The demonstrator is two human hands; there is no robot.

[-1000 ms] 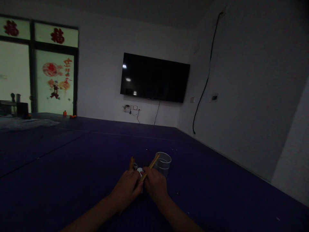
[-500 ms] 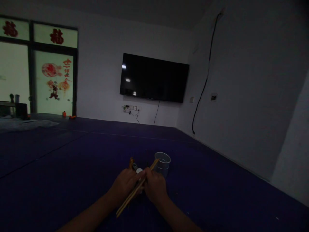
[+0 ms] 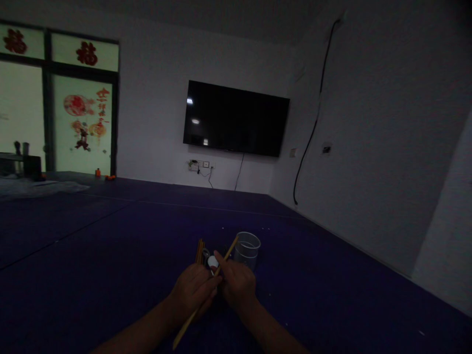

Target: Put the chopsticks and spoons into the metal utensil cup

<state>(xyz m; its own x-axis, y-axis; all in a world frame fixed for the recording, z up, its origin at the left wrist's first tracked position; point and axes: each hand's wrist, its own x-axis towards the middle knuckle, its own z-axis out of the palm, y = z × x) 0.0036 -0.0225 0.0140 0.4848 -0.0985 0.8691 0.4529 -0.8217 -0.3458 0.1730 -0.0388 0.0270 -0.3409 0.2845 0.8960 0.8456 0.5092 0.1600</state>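
Note:
My left hand (image 3: 195,289) is closed around thin wooden chopsticks (image 3: 183,332), which slant from the lower left up to the right. My right hand (image 3: 239,286) grips them higher up, with one finger stretched along their upper part. How many sticks I hold is hard to tell, as they overlap. Just beyond the hands lie more wooden chopsticks (image 3: 199,250), a small ring-shaped metal thing (image 3: 206,253) and a white round thing (image 3: 212,262), partly covered by my fingers. A grey metal mesh-like cup (image 3: 247,251) stands upright close behind my right hand.
The dark blue surface (image 3: 110,265) spreads wide, with tiny light specks on it. Clear plastic sheeting (image 3: 40,191) and small orange things (image 3: 109,178) lie at the far left. A black screen (image 3: 236,120) hangs on the wall; a cable (image 3: 312,130) dangles at right.
The chopsticks in my hands have come closer together and slid toward the lower left. My left hand has moved slightly down, showing more of the white round thing.

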